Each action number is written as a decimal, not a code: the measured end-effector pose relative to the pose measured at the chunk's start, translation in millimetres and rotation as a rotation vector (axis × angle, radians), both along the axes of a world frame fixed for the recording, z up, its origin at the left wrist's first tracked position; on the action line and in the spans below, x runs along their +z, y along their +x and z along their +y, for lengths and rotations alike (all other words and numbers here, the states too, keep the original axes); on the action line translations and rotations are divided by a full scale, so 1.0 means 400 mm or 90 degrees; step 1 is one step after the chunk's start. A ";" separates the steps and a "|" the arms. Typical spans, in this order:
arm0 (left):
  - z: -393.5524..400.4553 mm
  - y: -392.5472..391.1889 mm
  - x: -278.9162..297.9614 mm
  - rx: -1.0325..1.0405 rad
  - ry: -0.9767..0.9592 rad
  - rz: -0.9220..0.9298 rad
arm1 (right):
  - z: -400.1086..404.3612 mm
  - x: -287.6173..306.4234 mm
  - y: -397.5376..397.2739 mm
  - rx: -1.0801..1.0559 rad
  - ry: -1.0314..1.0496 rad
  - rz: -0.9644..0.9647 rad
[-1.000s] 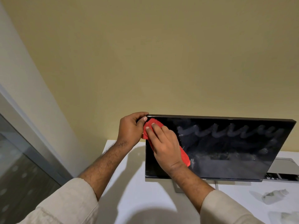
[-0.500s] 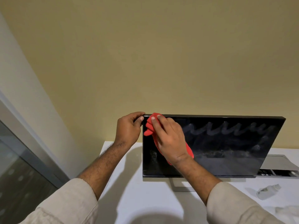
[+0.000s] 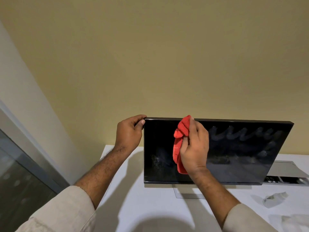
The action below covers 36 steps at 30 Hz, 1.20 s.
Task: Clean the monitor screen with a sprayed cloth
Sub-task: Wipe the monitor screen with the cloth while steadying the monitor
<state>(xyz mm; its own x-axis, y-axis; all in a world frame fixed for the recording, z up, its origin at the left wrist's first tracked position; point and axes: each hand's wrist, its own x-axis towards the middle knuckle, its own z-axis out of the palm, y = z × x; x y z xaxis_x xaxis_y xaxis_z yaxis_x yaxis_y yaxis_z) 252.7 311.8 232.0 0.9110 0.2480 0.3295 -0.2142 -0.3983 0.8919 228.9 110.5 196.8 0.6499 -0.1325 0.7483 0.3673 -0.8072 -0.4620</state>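
A black monitor (image 3: 234, 164) stands on a white table (image 3: 142, 206), its screen dark with wavy smear marks across the upper right. My left hand (image 3: 129, 133) grips the monitor's top left corner, thumb on the front edge. My right hand (image 3: 194, 148) presses a bunched red cloth (image 3: 181, 139) against the screen's upper middle-left, near the top edge. The cloth hangs down under my palm. A dusty patch shows at the screen's lower left.
A white spray bottle (image 3: 274, 199) lies on its side on the table at the right. A grey flat device (image 3: 287, 173) sits behind the monitor's right end. A yellow wall rises behind; a glass panel (image 3: 20, 181) is at the left.
My right hand has slid the red cloth rightward along the screen's top, away from the left corner. My left hand keeps its grip on the corner. The view shifted slightly.
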 end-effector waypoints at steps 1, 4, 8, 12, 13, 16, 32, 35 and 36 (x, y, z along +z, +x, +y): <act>0.001 0.001 -0.001 0.001 0.000 0.001 | 0.021 0.002 -0.001 0.015 0.007 0.001; 0.001 0.003 -0.003 0.001 0.001 -0.001 | 0.075 -0.009 0.002 0.099 -0.060 -0.005; 0.001 0.001 -0.002 0.004 0.003 0.003 | 0.103 -0.083 0.000 0.186 -0.238 0.019; 0.007 0.000 -0.001 -0.009 0.007 0.004 | 0.072 -0.152 -0.028 0.241 -0.470 0.021; 0.007 -0.001 0.000 -0.014 0.010 0.002 | 0.063 -0.153 -0.031 0.245 -0.481 0.017; 0.005 -0.005 0.003 -0.015 0.009 -0.004 | 0.059 -0.107 -0.025 0.224 -0.343 0.012; 0.002 -0.008 -0.002 -0.014 -0.004 -0.016 | 0.097 -0.195 -0.071 0.270 -0.582 0.092; 0.001 -0.013 -0.004 -0.011 0.005 -0.029 | 0.086 -0.193 -0.085 0.279 -0.560 0.138; 0.000 -0.014 -0.005 -0.007 0.008 -0.034 | 0.087 -0.177 -0.079 0.275 -0.526 0.135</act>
